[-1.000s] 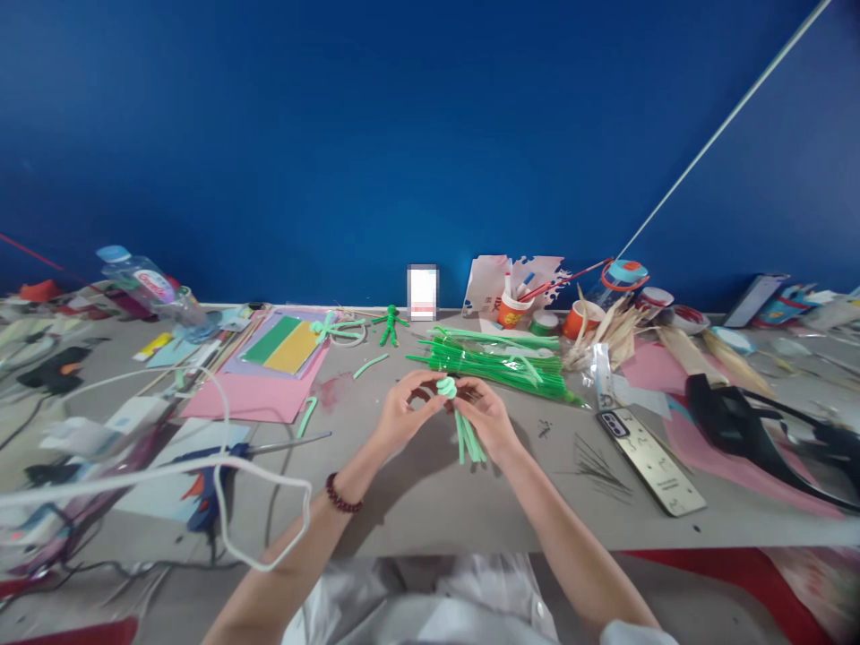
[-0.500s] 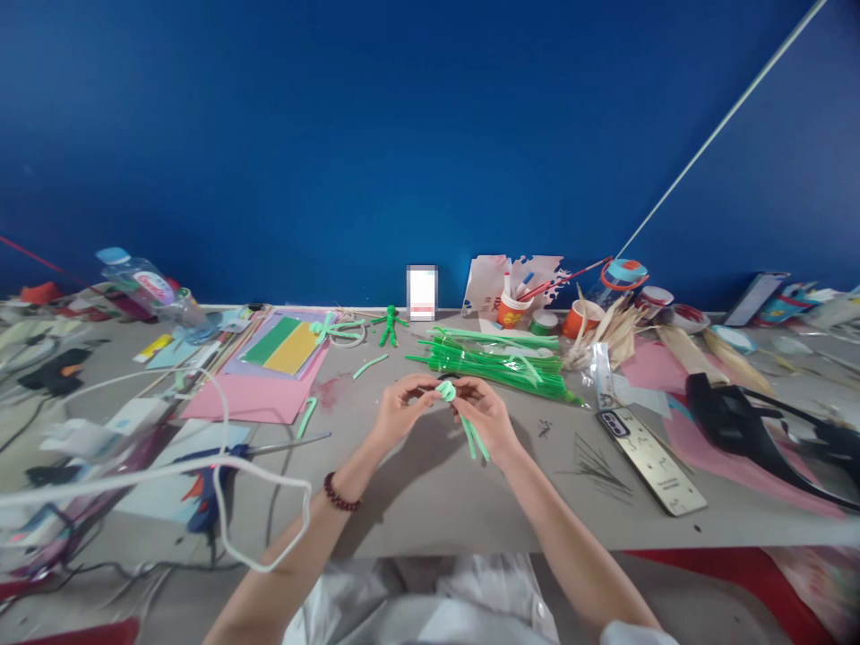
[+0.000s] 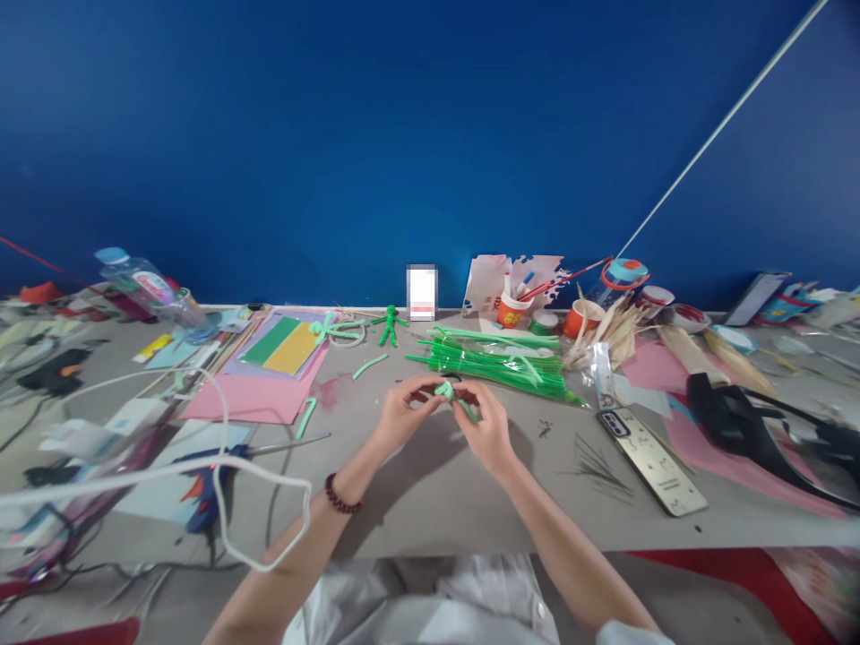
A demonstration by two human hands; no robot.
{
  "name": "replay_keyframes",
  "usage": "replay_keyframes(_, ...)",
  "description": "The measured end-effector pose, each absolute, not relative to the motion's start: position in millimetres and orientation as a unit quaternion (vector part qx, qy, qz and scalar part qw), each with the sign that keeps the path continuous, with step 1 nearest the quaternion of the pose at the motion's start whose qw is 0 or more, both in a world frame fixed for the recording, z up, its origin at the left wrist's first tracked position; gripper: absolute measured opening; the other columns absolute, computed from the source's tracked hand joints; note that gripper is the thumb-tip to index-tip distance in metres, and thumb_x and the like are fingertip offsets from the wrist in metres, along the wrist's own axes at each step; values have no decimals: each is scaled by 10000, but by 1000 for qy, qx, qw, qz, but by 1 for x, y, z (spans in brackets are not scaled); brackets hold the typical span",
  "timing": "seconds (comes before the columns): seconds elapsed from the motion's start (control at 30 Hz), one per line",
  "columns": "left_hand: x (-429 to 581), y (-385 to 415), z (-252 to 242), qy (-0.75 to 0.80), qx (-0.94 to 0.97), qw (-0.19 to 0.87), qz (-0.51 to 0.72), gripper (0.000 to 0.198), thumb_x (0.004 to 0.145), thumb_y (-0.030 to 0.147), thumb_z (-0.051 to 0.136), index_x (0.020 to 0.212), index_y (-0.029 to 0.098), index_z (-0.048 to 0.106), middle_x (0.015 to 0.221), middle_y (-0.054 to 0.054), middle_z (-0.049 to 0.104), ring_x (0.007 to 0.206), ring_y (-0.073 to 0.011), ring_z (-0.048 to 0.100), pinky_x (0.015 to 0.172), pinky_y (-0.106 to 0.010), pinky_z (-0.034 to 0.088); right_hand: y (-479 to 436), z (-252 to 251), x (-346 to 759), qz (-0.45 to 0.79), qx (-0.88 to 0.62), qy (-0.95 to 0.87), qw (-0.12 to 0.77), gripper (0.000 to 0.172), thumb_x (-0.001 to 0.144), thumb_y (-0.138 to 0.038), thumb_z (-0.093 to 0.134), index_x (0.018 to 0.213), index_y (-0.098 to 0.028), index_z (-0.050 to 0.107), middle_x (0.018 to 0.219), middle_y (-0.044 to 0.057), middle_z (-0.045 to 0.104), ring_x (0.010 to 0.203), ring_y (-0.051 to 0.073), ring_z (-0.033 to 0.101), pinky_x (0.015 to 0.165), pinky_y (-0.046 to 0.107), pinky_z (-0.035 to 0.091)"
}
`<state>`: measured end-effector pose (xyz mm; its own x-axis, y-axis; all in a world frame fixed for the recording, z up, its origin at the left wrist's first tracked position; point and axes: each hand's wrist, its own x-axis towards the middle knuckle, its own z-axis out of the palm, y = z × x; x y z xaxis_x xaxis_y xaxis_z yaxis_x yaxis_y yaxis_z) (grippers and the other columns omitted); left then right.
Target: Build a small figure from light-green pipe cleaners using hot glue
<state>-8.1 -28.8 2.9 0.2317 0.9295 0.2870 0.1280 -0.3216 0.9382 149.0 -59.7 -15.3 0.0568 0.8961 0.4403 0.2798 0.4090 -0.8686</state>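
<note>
A light green pipe cleaner (image 3: 444, 391), coiled into a small bundle, is pinched between the fingertips of both hands above the table. My left hand (image 3: 408, 410) grips it from the left, thumb and fingers closed. From the other side my right hand (image 3: 485, 423) closes on it, and a green tail shows by the right thumb. Just beyond lies a clear bag of green pipe cleaners (image 3: 494, 365). A green pipe-cleaner figure (image 3: 390, 326) stands near the wall, and a short light green piece (image 3: 370, 365) rests left of the bag.
At left are a glue gun (image 3: 213, 488), a looping white cable (image 3: 269, 468) and stacked coloured sheets (image 3: 279, 345). To the right lie thin dark wires (image 3: 601, 470), a phone (image 3: 651, 461) and a black strap-like device (image 3: 745, 439). A paper cup of pens (image 3: 514, 309) stands at the back.
The two loose green ends that hung below my right hand no longer hang there. My right hand has turned slightly, and the coiled bundle sits at a different angle.
</note>
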Motion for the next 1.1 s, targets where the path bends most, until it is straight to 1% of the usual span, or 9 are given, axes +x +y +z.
replay_keyframes(0.2, -7, -26, -2, 381, 651, 457, 472, 313, 737, 345, 655, 992, 163, 668, 975, -85, 690, 728, -144, 642, 665, -274, 559, -63, -13, 149, 206, -465, -681, 528, 196, 837, -195, 492, 985, -270, 596, 940, 66, 631, 893, 218, 581, 825, 368, 464)
replay_keyframes(0.33, -8, -25, -2, 354, 647, 487, 469, 318, 731, 351, 661, 981, 155, 674, 969, -96, 673, 777, -164, 647, 689, -291, 558, -62, -15, 147, 232, -463, -663, 541, 177, 824, -221, 524, 976, -265, 602, 936, 64, 632, 877, 211, 591, 826, 364, 473)
replay_keyframes(0.43, -9, -24, 0, 342, 644, 499, 468, 291, 726, 340, 667, 941, 144, 678, 933, -98, 666, 793, -175, 644, 698, -295, 554, -60, -17, 146, 307, -469, -598, 573, 219, 779, -268, 601, 995, -246, 574, 895, 46, 624, 810, 184, 603, 752, 322, 499)
replay_keyframes(0.5, -10, -24, 0, 345, 644, 493, 471, 268, 731, 326, 661, 925, 142, 675, 922, -97, 661, 788, -169, 636, 692, -284, 548, -58, -17, 147, 378, -479, -552, 568, 234, 746, -317, 646, 949, -224, 573, 820, 30, 620, 712, 160, 602, 643, 279, 500)
replay_keyframes(0.6, -12, -23, 1, 346, 651, 482, 475, 247, 735, 306, 654, 918, 141, 671, 930, -99, 657, 786, -164, 631, 702, -281, 542, -54, -14, 149, 516, -479, -500, 505, 253, 740, -427, 635, 801, -185, 595, 647, 4, 595, 502, 110, 541, 439, 220, 412)
replay_keyframes(0.73, -13, -23, 2, 350, 672, 456, 467, 214, 745, 292, 639, 903, 152, 672, 920, -88, 665, 804, -165, 630, 715, -280, 539, -53, -12, 151, 592, -462, -448, 486, 310, 699, -470, 661, 722, -171, 583, 583, -17, 585, 423, 79, 501, 379, 191, 347)
replay_keyframes(0.87, -14, -24, 4, 372, 679, 445, 450, 221, 751, 301, 627, 915, 162, 674, 937, -76, 675, 815, -159, 628, 716, -271, 536, -54, -14, 152, 516, -481, -496, 507, 242, 735, -422, 641, 731, -186, 586, 579, -24, 563, 473, 103, 509, 423, 217, 373)
replay_keyframes(1.0, -13, -24, 3, 380, 650, 484, 446, 343, 737, 332, 647, 1032, 158, 648, 960, -85, 682, 790, -153, 628, 705, -270, 533, -58, -13, 151, 352, -501, -598, 517, 140, 799, -327, 578, 738, -205, 610, 638, -3, 579, 555, 136, 517, 544, 262, 413)
replay_keyframes(1.1, -13, -22, 1, 374, 630, 518, 441, 376, 728, 364, 662, 1038, 151, 646, 962, -92, 682, 802, -163, 627, 693, -269, 528, -61, -11, 150, 264, -498, -645, 516, 110, 816, -267, 540, 757, -219, 620, 703, 20, 614, 633, 160, 549, 620, 274, 426)
